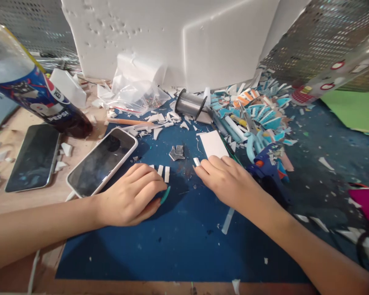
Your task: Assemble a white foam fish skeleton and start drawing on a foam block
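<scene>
My left hand [133, 194] rests over the blue mat [135, 254], its fingers curled round a small teal piece [165, 195] that sticks out by the thumb. Just beyond these fingers lie a few short white strips [167, 174]. My right hand [223, 178] pinches a small white piece [197, 162] between thumb and fingers. Its knuckles overlap the near edge of a white rectangular card [214, 144]. Between and beyond both hands sit small dark grey pieces [176, 152]. A translucent strip [228, 221] lies below the right wrist.
At left are a white-cased phone [103, 162], a dark phone [33, 157] and a Pepsi bottle [43, 94]. A wire spool [190, 104], a pencil [130, 122] and a plastic bag [138, 96] lie behind. Blue scraps, pliers [254, 147] and a blue glue gun [272, 172] crowd the right.
</scene>
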{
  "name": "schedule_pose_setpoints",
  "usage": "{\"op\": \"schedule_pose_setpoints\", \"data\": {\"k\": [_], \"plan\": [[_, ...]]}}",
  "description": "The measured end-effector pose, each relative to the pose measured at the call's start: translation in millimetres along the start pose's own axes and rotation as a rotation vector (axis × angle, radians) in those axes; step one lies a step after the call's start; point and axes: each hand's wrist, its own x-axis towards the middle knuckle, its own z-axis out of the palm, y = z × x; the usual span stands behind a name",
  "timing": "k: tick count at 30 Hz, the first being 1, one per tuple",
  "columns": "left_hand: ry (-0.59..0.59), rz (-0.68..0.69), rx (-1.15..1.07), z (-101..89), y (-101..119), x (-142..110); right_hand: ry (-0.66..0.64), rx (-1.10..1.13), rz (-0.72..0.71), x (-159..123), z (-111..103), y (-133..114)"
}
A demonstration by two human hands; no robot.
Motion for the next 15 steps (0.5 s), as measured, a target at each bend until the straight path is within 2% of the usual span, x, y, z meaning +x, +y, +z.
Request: {"op": "schedule_pose_setpoints", "data": {"k": [7,12,15], "plan": [[0.008,-0.016,-0.002,1.8,0.0,-0.5,-0.041,-0.031,-0.084,-8.6,-0.2,11.5],[-0.013,-0.012,-0.006,0.9,0.1,-0.7,-0.114,-0.111,-0.174,-15.1,-11.6,13.7],[-0.001,-0.020,-0.006,0.4,0.3,-2.0,-0.034,0.017,-0.100,-14.7,-23.9,16.2]]}}
